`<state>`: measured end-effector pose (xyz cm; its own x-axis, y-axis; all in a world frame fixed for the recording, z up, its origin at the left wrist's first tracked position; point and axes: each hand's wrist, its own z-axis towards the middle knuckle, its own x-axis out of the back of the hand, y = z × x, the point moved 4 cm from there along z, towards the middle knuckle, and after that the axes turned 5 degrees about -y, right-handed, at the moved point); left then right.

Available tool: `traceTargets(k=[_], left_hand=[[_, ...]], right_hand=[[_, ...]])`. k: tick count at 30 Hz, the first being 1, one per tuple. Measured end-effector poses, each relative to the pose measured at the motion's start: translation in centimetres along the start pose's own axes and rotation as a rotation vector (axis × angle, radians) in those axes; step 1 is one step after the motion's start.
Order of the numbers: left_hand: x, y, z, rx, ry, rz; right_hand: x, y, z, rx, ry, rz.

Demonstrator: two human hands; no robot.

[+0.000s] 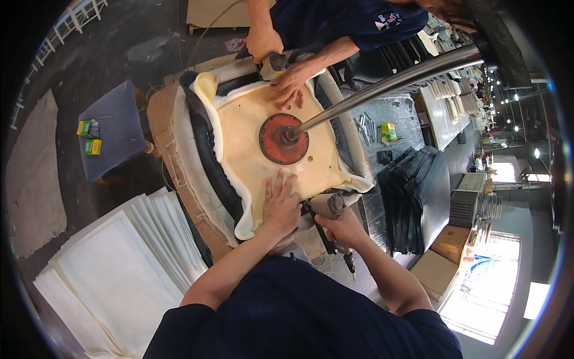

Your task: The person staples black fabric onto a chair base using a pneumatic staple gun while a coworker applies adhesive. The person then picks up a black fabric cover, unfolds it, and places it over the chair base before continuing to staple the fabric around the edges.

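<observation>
My left hand [281, 208] lay spread on the wooden panel [245, 131], which sat under the red disc [272, 146]; my right hand [344, 228] gripped the staple gun [326, 205] at its near edge. I judged the work unfinished: the left dark fabric [203, 127] seemed unfastened; finished sides I could not tell.

White sheets [113, 257] (a fanned stack).

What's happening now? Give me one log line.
left hand: on tan panel | right hand: gripping gun-shaped tool | red disc: on panel
</observation>
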<state>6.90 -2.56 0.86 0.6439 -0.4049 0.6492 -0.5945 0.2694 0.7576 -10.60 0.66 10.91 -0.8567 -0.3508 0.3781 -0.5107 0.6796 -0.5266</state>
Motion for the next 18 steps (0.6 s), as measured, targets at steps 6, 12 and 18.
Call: traceTargets(k=[6, 12, 18], left_hand=[[-0.2, 0.2, 0.0, -0.019, 0.041, -0.02], [0.3, -0.7, 0.2, -0.098, 0.014, -0.036], [0.2, -0.7, 0.2, -0.104, 0.08, -0.041]], right_hand=[[-0.9, 0.5, 0.4, -0.008, 0.044, -0.042], [-1.0, 0.4, 0.6, 0.017, 0.055, 0.02], [-1.3, 0.8, -0.3, 0.01, -0.002, 0.015]])
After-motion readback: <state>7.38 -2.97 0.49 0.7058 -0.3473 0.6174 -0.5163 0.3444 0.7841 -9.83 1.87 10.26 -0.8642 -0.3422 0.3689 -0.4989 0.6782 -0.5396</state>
